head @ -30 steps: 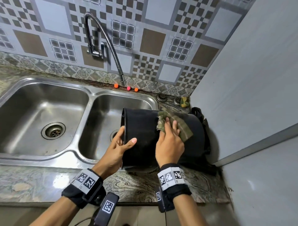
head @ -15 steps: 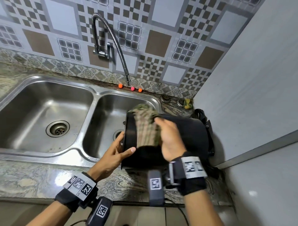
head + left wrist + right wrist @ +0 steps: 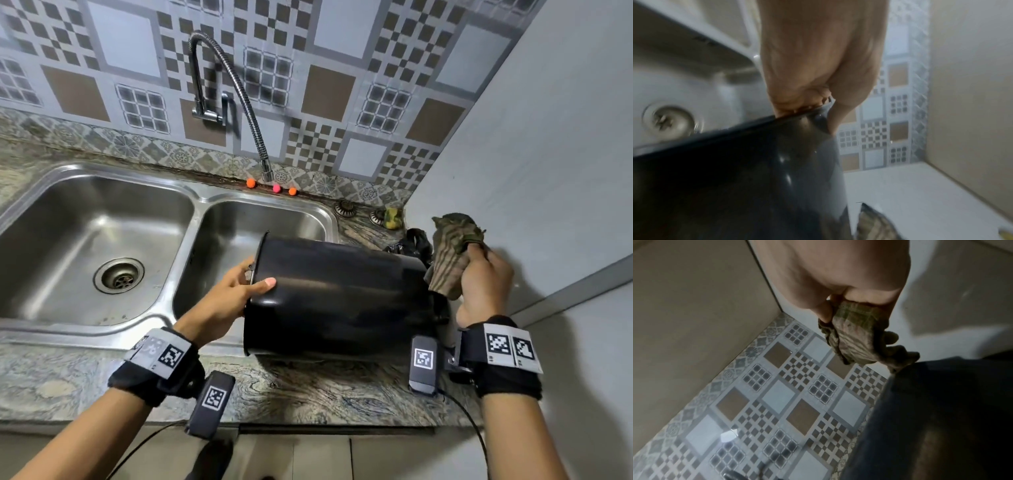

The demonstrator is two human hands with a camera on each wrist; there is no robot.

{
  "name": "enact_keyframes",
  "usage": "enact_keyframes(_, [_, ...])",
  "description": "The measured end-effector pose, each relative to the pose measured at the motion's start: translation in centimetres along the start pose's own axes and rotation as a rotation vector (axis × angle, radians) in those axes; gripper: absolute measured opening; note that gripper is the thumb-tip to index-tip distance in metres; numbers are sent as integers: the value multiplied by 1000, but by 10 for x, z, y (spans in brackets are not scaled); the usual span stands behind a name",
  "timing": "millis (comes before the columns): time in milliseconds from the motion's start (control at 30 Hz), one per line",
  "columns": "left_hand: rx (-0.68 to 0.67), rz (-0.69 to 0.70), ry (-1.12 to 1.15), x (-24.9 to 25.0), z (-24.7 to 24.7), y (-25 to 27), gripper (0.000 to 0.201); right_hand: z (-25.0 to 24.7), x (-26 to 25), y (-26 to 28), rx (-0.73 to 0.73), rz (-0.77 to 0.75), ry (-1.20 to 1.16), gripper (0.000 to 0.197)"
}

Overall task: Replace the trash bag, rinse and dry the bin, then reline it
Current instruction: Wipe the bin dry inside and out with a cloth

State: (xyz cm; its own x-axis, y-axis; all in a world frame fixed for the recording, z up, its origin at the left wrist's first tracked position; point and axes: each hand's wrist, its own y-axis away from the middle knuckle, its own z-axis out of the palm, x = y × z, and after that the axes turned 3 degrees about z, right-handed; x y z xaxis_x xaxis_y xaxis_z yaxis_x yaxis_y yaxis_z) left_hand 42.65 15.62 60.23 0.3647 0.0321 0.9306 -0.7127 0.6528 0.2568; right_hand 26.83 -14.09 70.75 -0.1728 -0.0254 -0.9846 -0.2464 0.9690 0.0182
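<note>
A black round bin [image 3: 339, 294] lies on its side on the counter, its open mouth facing left over the right sink basin. My left hand [image 3: 236, 291] grips the bin's rim [image 3: 789, 116], thumb on the outer wall, fingers inside. My right hand [image 3: 483, 277] holds a crumpled green checked cloth [image 3: 452, 250] against the bin's bottom end at the right; the cloth [image 3: 857, 331] is bunched between thumb and fingers. A black trash bag [image 3: 412, 245] lies crumpled behind the bin by the wall.
A double steel sink [image 3: 102, 240] fills the left, with a flexible tap [image 3: 239, 102] above the divider. Three small orange and pink balls [image 3: 275, 187] sit on the sink's back ledge. A grey wall [image 3: 548, 171] closes the right side. A green scrubber [image 3: 392, 217] sits in the corner.
My right hand has carried the cloth from the bin's mouth end, across its side, to its bottom end at the right. The left hand has kept its grip on the rim.
</note>
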Motion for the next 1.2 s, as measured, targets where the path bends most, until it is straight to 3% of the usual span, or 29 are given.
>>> enact_keyframes(200, [11, 26, 303, -8, 7, 0, 44, -11, -2, -10, 50, 26, -21, 28])
enact_keyframes(400, [61, 97, 330, -10, 20, -5, 51, -7, -15, -19, 156, -254, 222, 34])
enact_keyframes(567, [45, 152, 265, -8, 30, -8, 50, 38, 15, -3, -55, -329, 667, 30])
enact_keyframes(633, [47, 161, 248, -9, 33, -10, 48, 59, 35, 13, -181, -309, 848, 36])
enact_keyframes(700, [73, 149, 251, -14, 30, -11, 51, 73, 47, 31, -217, -280, 953, 43])
enact_keyframes(833, [103, 135, 266, -19, 25, -11, 63, 93, 44, 62, -217, -340, 984, 45])
enact_keyframes(1067, [54, 188, 178, -19, 27, -7, 49, 141, 20, 128, -483, -483, 897, 45])
enact_keyframes(1200, [36, 209, 143, -22, 21, -1, 61, 163, 16, 154, -588, -458, 801, 39])
